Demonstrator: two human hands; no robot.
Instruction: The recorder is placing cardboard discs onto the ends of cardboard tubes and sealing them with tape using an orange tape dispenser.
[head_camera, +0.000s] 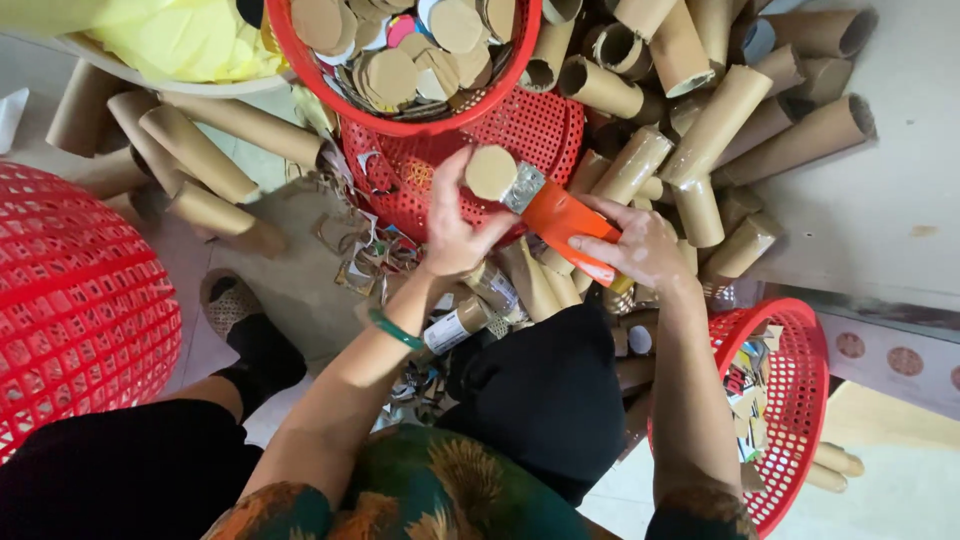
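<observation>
My left hand (452, 228) pinches a round brown cardboard disc (490, 172) between thumb and fingers, just in front of a red mesh basket. A green bangle sits on that wrist. My right hand (640, 250) grips the orange handle of a flat brush (562, 218), whose metal ferrule touches the disc's edge. Both hands are over my lap, above a heap of cardboard tubes (530, 280).
A red basket (400, 125) full of cardboard discs stands on an upturned red basket. Many brown tubes (720, 110) lie at the right and left. A small red basket (800, 400) with scraps is at my right, a large red basket (80, 300) at my left. Yellow cloth lies top left.
</observation>
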